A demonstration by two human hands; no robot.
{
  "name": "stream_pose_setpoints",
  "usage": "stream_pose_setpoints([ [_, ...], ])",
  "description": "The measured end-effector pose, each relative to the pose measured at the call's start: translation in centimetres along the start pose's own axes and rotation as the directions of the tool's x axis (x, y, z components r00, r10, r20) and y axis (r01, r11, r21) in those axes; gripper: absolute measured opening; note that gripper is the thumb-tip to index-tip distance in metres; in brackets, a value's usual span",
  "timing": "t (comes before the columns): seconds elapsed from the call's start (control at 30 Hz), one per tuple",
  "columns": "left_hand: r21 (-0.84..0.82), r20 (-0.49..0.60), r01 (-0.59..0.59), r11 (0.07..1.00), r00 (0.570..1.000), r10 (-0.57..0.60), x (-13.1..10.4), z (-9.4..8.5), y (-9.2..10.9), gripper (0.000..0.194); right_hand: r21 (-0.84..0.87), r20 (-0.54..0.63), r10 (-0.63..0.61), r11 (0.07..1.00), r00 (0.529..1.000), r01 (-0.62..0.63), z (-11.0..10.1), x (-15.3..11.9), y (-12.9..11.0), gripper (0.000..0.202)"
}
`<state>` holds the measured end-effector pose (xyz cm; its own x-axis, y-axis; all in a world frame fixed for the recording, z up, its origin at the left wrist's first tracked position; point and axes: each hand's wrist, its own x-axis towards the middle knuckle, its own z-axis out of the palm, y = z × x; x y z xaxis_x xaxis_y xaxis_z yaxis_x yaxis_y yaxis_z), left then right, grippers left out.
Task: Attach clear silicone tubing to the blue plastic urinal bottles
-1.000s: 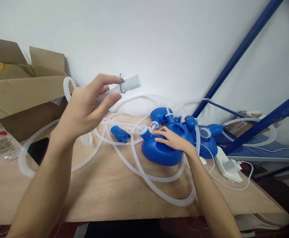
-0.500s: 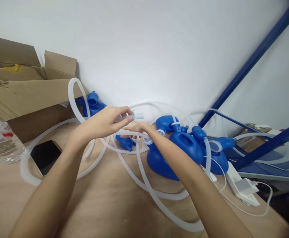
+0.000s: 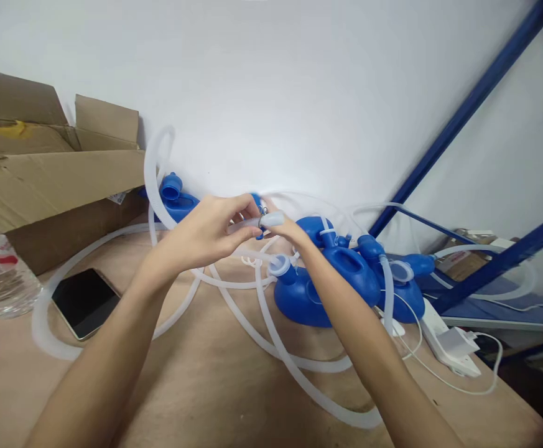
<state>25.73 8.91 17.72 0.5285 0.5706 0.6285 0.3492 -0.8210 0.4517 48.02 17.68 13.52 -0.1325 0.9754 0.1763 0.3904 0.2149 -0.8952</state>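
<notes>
My left hand (image 3: 210, 227) is closed on the clear hose (image 3: 272, 219) close to its end, where a small wire clamp (image 3: 262, 210) sits around it. The hose loops up behind that wrist. Just beyond, my right hand (image 3: 286, 227) grips a blue plastic spout piece (image 3: 256, 199), largely hidden behind the left fingers and the hose end. The two hands are close together, above the table. Below and right of them stands a blue urinal bottle (image 3: 301, 302) with a round pale-rimmed mouth (image 3: 279, 265).
More blue bottles (image 3: 352, 274) with hoses stand at the right, another blue bottle (image 3: 178, 205) at the back left. A phone (image 3: 86, 303), a clear water bottle (image 3: 3, 280) and a cardboard box (image 3: 61, 180) are left. A power strip (image 3: 455, 351) lies near the blue shelf frame (image 3: 490, 267).
My right hand has taken the blue spout piece off the table and lifted it to the hose end. My left hand has shifted slightly right with the hose.
</notes>
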Motion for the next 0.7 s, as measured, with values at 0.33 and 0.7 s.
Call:
stream_pose_setpoints([
  [0.33, -0.688, 0.397, 0.358, 0.632, 0.914, -0.085, 1.0, 3.2, -0.8, 0.050, 0.484, -0.435, -0.173, 0.782, 0.884, 0.392, -7.0, -9.6, -1.0, 0.050],
  [0.7, -0.402, 0.101, 0.121, 0.908, 0.991, -0.087, 0.8, 4.8, 2.2, 0.043, 0.453, -0.317, -0.440, 0.708, 0.840, 0.541, -7.8, -13.0, -3.1, 0.078],
])
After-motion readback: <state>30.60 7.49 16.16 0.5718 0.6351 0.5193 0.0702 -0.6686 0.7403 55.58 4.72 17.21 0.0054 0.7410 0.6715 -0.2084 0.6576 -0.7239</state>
